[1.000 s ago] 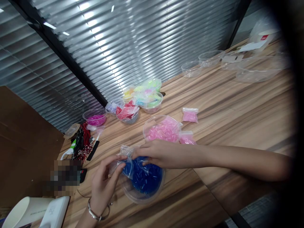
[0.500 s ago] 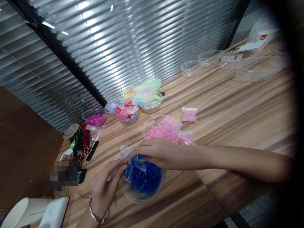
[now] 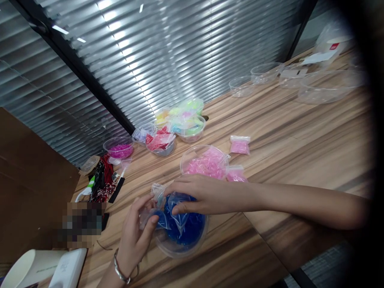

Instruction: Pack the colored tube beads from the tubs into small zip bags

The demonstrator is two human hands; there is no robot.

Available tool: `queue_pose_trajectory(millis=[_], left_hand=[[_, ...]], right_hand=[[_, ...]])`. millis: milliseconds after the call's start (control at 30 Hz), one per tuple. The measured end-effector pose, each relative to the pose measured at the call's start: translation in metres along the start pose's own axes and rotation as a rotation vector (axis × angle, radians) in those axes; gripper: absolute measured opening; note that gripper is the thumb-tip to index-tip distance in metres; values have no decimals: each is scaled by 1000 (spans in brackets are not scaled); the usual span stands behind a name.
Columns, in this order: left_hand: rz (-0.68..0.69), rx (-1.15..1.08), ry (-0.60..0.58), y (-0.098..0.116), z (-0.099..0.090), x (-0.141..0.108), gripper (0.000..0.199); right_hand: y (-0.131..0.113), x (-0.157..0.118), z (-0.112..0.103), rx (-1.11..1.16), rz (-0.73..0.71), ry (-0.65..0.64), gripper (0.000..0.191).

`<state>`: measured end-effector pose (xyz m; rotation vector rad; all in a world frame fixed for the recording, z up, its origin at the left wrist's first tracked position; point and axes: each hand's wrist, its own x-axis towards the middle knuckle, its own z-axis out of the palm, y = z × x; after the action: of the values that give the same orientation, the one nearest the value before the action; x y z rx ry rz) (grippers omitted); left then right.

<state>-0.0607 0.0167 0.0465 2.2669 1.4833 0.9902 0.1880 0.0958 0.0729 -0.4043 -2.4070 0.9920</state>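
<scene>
The left hand point(image 3: 132, 230) and right hand point(image 3: 195, 194) meet over the blue bowl point(image 3: 169, 247), and both have hold of clear plastic bag point(image 3: 180, 222). The left, a bracelet point(image 3: 120, 271) at its wrist, keeps thumb and fingers parted around the film above the bowl's left rim. The right reaches in across the far rim, thumb against the plastic, fingers curved over it. Whether that's one bag or two, I can't tell from here. The film sits over the blue pieces point(image 3: 192, 230) heaped in the bowl.

Just beyond the blue bowl is a pink bowl point(image 3: 186, 157); to its far right lie two pink packets point(image 3: 240, 146) on the worktop point(image 3: 279, 128). Farther off and left of it I see red packets point(image 3: 160, 141) and a purple bowl point(image 3: 111, 141). Bunched wires point(image 3: 103, 180) lie to its left, and clear bowls point(image 3: 241, 90) stand far off to its right.
</scene>
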Motion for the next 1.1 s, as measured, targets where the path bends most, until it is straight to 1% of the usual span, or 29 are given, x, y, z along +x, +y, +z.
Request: queue_pose_trajectory(millis=[133,233,300,367,467,533,633,733,833,933,1033,1100], left_hand=[[-90,-95,-21,2,1,3,34],[-108,-143,-54,0,1,3,30],[-108,-138,-101,-2,0,1,24],[-94,-134,-152,-2,-1,0,22],[-54,-125,-211,1,1,-1,23],[-26,-94,-225,4,3,0,25],[-15,-32,-186,6,6,3,29],[-50,-14,-161,4,7,6,25],[-89,-50,-140,-1,6,8,15],[-153,-150,-118,-5,5,8,14],[-249,-238,-132,-8,3,5,16],[-272,-234,-108,-8,2,3,18]], right_hand=[[2,1,1,-12,31,17,37],[4,1,2,-23,-2,32,30],[5,1,2,-27,-38,27,25],[6,1,2,-37,-57,19,23],[8,1,4,-61,-74,7,25],[9,0,5,-71,-87,4,28],[11,-1,7,-81,-100,6,29],[12,-1,7,-73,-83,10,22],[13,0,6,-48,-67,13,22],[14,0,5,-32,-74,17,14],[13,0,4,-13,-60,20,20],[12,0,3,3,-42,23,25]])
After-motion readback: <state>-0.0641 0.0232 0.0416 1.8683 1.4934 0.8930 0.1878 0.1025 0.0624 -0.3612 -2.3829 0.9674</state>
